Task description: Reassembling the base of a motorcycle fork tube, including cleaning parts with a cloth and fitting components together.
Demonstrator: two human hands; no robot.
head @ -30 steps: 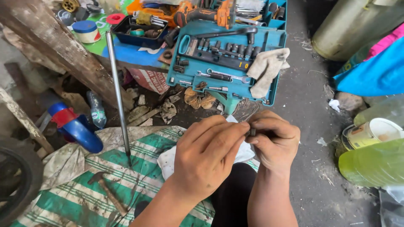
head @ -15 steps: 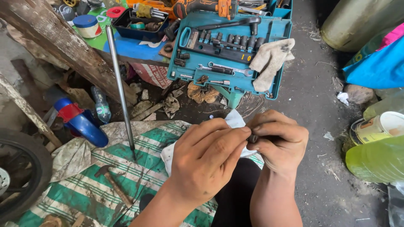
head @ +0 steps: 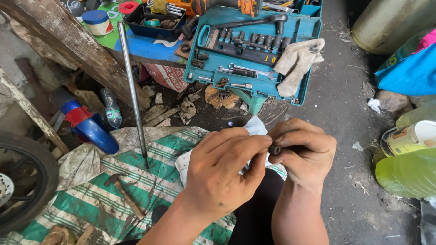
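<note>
My left hand [head: 222, 172] and my right hand [head: 304, 152] meet in the lower middle of the head view, fingertips together. Between them sits a small dark cylindrical part [head: 274, 149], pinched by my right thumb and fingers and touched by my left fingertips. A white cloth [head: 254, 128] shows under and behind the hands, mostly hidden. Both hands are grimy. Below them lies a green and white striped tarp [head: 91, 199].
An open teal socket case [head: 254, 50] with sockets, wrenches and a dirty rag [head: 295, 63] lies ahead. A long metal rod [head: 132, 90] leans at left. A hammer [head: 122, 193] rests on the tarp. A tyre [head: 22, 186], blue fender [head: 91, 129] and yellow-green bottle [head: 406, 174] flank me.
The view has tilted down slightly, so the tool case sits higher in frame. My hands stay joined on the small dark part, with the fingers shifted a little around it.
</note>
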